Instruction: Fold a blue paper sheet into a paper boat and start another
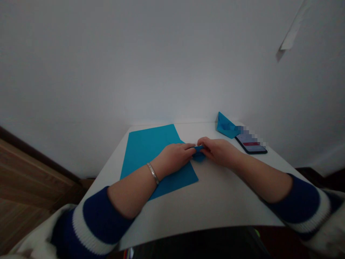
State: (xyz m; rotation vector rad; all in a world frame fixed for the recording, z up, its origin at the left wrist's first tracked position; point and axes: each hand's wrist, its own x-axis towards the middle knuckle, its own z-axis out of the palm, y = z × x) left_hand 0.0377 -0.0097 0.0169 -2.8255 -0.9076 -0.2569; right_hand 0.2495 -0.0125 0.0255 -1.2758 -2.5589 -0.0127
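My left hand point(176, 157) and my right hand point(219, 151) meet over the middle of a small white table point(215, 201). Both pinch a small folded piece of blue paper point(198, 153) between their fingertips; most of it is hidden by the fingers. My left hand and wrist, with a silver bracelet point(153, 173), rest on a flat sheet of blue paper point(151, 151) that lies on the left half of the table.
A finished blue folded paper shape point(225, 126) stands at the table's far right corner. A phone point(251, 143) with a lit screen lies beside it. A white wall rises behind the table; wooden floor shows at the left.
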